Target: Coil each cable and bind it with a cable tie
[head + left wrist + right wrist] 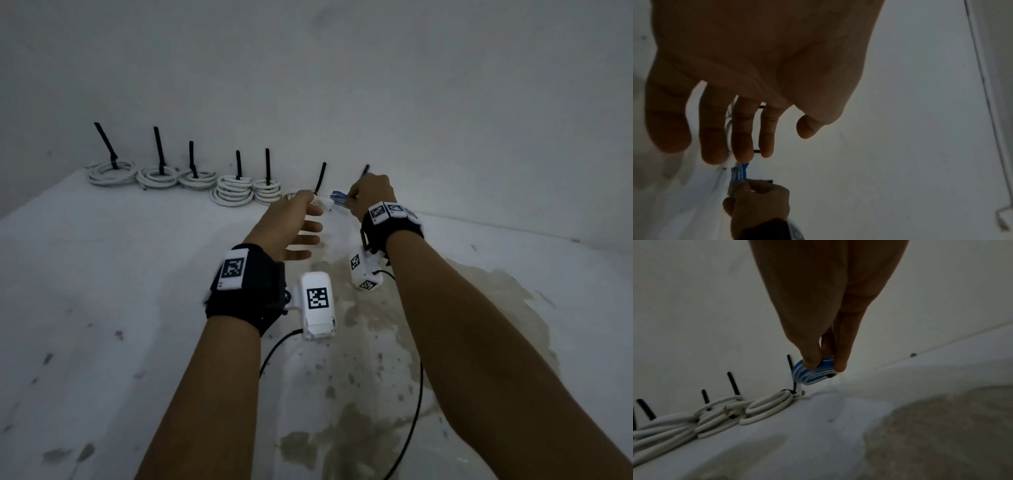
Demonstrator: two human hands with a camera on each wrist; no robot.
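Left hand (297, 226) reaching forward, fingers (740, 136) spread loose; right hand (371, 193) pinching blue-white coil (815, 372) at wall.

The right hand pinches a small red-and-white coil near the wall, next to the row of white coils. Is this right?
Not quite. The coil pinched by the right hand is blue and white, not red and white; the right wrist view shows it. It is near the wall, beside the white coils.

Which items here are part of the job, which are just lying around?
Job:
- blue-white coil, pinched by right hand
- its black tie
- left hand, fingers spread beside the coil
- bound white coils along the wall, ties sticking up

Lying about:
- brown stain on the table
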